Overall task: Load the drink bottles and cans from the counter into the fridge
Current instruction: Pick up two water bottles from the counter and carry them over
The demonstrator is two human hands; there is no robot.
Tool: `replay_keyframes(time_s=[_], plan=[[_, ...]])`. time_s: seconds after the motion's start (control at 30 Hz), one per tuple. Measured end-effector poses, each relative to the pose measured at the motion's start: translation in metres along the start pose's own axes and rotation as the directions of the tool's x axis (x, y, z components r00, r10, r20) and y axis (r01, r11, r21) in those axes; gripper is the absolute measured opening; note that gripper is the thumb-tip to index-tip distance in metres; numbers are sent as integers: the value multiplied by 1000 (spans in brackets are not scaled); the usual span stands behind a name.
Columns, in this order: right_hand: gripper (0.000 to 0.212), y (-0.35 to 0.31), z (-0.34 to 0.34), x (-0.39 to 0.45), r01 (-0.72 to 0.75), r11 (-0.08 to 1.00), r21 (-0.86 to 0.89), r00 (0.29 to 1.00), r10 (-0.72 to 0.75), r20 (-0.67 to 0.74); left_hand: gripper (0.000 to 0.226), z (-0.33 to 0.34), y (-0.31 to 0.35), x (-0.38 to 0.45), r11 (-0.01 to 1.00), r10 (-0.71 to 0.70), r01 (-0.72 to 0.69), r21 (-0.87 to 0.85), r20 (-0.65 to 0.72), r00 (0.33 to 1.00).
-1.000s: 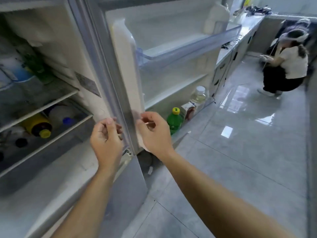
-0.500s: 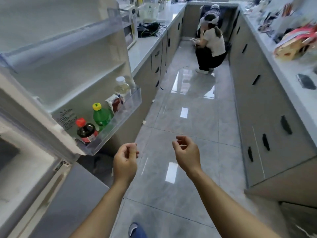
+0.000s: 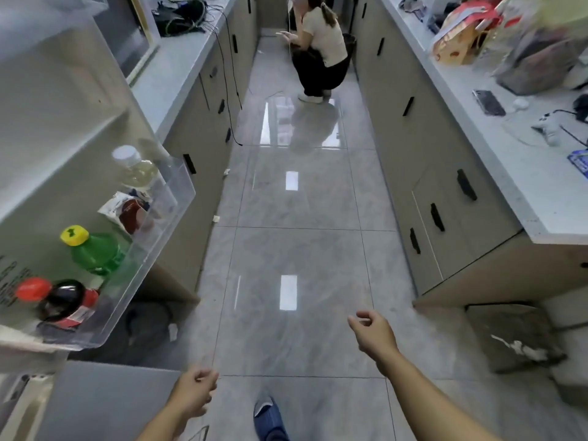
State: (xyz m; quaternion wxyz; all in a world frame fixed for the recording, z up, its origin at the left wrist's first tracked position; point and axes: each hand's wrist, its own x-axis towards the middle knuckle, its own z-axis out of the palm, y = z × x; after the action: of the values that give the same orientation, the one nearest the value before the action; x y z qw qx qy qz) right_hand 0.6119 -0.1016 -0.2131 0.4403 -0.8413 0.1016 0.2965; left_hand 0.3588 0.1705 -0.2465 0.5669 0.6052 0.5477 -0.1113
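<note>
The open fridge door (image 3: 57, 100) fills the left side. Its clear bottom door bin (image 3: 152, 246) holds a dark bottle with a red cap (image 3: 60, 302), a green bottle with a yellow cap (image 3: 95, 251), a small carton (image 3: 127, 211) and a pale bottle with a white cap (image 3: 135, 168). My left hand (image 3: 194, 394) hangs low over the floor, fingers loosely curled, holding nothing. My right hand (image 3: 374, 334) is further right and higher, also loosely curled and empty. Neither hand touches the fridge.
The right counter (image 3: 515, 160) carries bags (image 3: 461, 36), a phone (image 3: 488, 102) and a game controller (image 3: 549, 128). The left counter (image 3: 171, 71) has tangled black cables (image 3: 181, 17). A person (image 3: 321, 49) squats at the far end of the tiled aisle. My blue shoe (image 3: 269, 418) is below.
My view has swung from the fridge interior to the aisle. Both hands left the door edge and dropped, spreading apart, empty throughout.
</note>
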Motion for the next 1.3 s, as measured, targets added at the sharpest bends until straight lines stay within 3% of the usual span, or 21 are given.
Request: replay_keyframes(time_s=[0.37, 0.7, 0.87, 1.0, 1.17, 1.3], plan=[[27, 77, -17, -4, -328, 945, -5, 941, 326, -93, 15, -43, 14, 43, 980, -199, 197, -39, -44, 979], [27, 93, -62, 62, -556, 830, -44, 828, 548, -121, 15, 23, 146, 102, 983, -159, 158, -97, -1, 987], [23, 31, -84, 149, -517, 851, -93, 856, 511, -76, 15, 51, 208, 121, 987, -132, 127, -96, -49, 990], [30, -45, -93, 232, -380, 913, -147, 923, 385, 4, 15, 69, 237, 138, 990, -126, 116, -86, -115, 985], [26, -139, -82, 308, -207, 963, -170, 971, 224, 87, 18, 82, 241, 153, 966, -238, 216, -145, -155, 959], [26, -200, -55, 353, -124, 975, -184, 969, 159, 191, 24, 80, 241, 173, 903, -389, 347, -254, -142, 910]])
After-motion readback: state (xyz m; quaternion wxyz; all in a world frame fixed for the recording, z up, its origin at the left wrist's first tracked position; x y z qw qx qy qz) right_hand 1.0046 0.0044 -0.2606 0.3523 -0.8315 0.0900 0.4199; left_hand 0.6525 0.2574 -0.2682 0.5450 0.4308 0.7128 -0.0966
